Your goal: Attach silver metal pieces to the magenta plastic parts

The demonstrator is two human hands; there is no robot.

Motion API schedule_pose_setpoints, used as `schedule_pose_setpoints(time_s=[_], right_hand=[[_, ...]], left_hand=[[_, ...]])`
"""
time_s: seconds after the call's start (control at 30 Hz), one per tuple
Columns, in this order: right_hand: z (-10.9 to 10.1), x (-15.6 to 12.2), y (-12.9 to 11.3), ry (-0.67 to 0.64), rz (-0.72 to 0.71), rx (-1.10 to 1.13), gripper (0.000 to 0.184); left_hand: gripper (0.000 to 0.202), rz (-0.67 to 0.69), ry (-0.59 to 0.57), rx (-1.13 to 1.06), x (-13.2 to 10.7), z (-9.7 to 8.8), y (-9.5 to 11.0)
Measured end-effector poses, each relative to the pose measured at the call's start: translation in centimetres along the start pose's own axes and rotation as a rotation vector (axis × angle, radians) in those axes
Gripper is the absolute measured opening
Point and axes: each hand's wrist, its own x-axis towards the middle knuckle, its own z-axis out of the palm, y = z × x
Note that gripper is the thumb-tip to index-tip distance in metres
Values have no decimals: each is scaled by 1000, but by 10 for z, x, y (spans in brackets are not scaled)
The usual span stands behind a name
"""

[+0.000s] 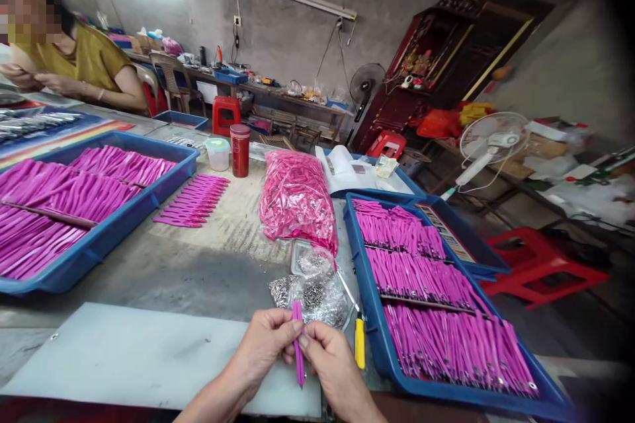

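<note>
My left hand (272,338) and my right hand (328,350) meet above the near edge of the table. Between their fingertips is a slim purple plastic piece (297,312), grooved lengthwise, with a small dark tip at its lower end. Both thumbs press near its middle, and the fingers hide part of it. Just beyond my hands lie clear plastic bags of small metal parts (313,294). A yellow-handled screwdriver (360,344) rests by my right hand. Under my hands is a pale flat board (149,357).
Blue trays of purple pieces stand at left (112,234) and right (364,317). A bag of pink parts (297,195), a row of purple pieces (193,201), a red jar (241,155) and a lidded tub (218,155) are farther back. Another person (94,66) sits far left.
</note>
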Motion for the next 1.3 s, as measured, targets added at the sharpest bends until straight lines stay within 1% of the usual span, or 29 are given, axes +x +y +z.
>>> schedule_pose_setpoints(time_s=[0.13,0.27,0.37,0.43,0.5,0.6,0.67,0.77,0.87,0.93,1.07,1.3], right_hand=[[0,0,-3,-22,22,-26,24],[0,3,1,-19,13,-28,24],[0,4,4,-14,-24,-52,24],[-2,3,4,-21,-72,-107,26],[-5,3,1,-33,-128,-197,26],[-12,5,-7,15,-228,-333,24],[-15,8,-13,62,-309,-379,22],[-15,13,-21,64,-433,-423,20],[-11,17,-24,64,-522,-486,18],[-9,18,-23,61,-548,-520,18],[-8,20,-19,42,-561,-540,21],[-7,20,-14,49,-584,-522,23]], left_hand=[[46,-1,21,8,0,2,4],[44,22,30,58,1,2,2],[42,54,36,96,2,0,-1],[40,79,34,114,3,-2,-1],[35,169,55,204,3,-5,2],[29,403,101,479,2,-11,10],[29,523,85,631,2,-16,14],[28,633,29,739,3,-22,16],[24,696,-13,791,7,-26,12],[23,720,-33,808,9,-27,8],[25,753,-53,821,12,-30,4],[24,788,-48,822,12,-30,3]])
